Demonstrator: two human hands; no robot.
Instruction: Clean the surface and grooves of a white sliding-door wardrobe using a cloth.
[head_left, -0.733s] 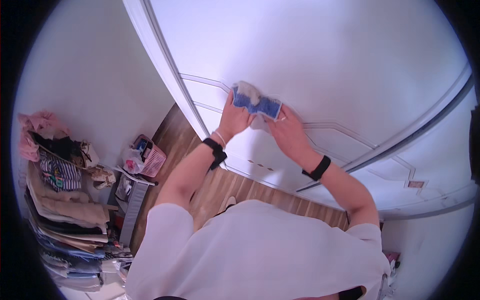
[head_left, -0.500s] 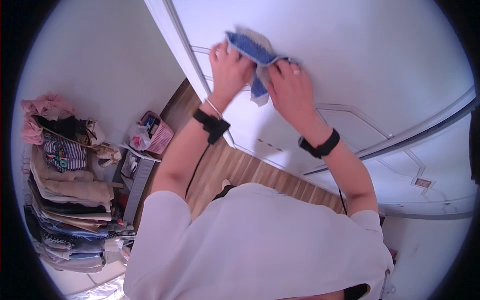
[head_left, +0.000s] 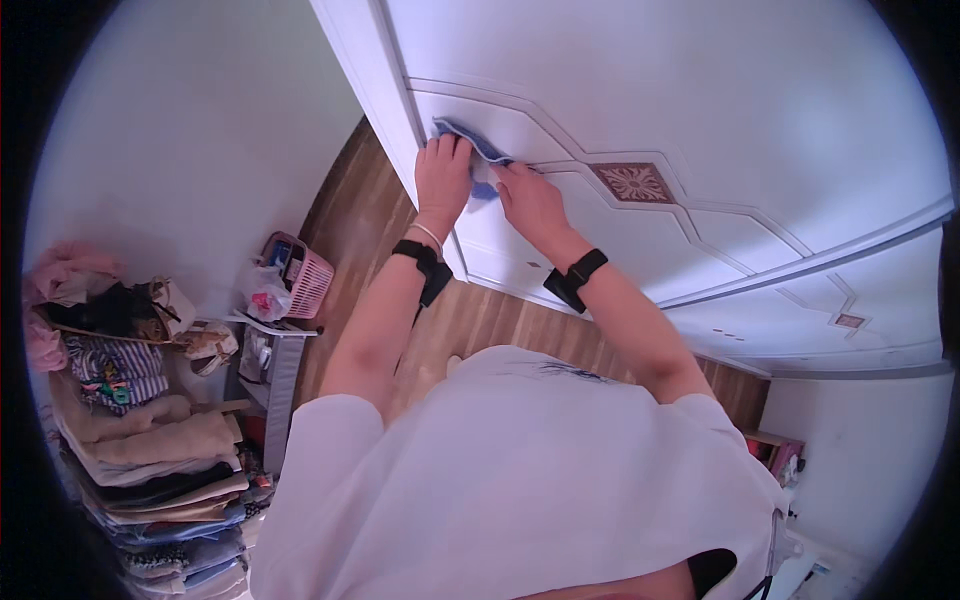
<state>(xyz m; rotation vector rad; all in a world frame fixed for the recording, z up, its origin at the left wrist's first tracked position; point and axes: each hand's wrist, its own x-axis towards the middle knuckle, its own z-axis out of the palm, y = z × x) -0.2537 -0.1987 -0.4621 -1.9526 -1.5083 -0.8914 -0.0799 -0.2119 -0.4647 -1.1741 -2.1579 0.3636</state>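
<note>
blue cloth, bunched against the white door between lines of moulding, near its left edge. grasped by 2 hands: near its left end under the curled fingers of the left hand, at its right end by the right hand. just brought leftward along the door in the last 0.5 s, leaving the brown patterned medallion uncovered to the right. seemingly puts the contact on the trim by the edge now; cannot tell how firmly pressed.
</note>
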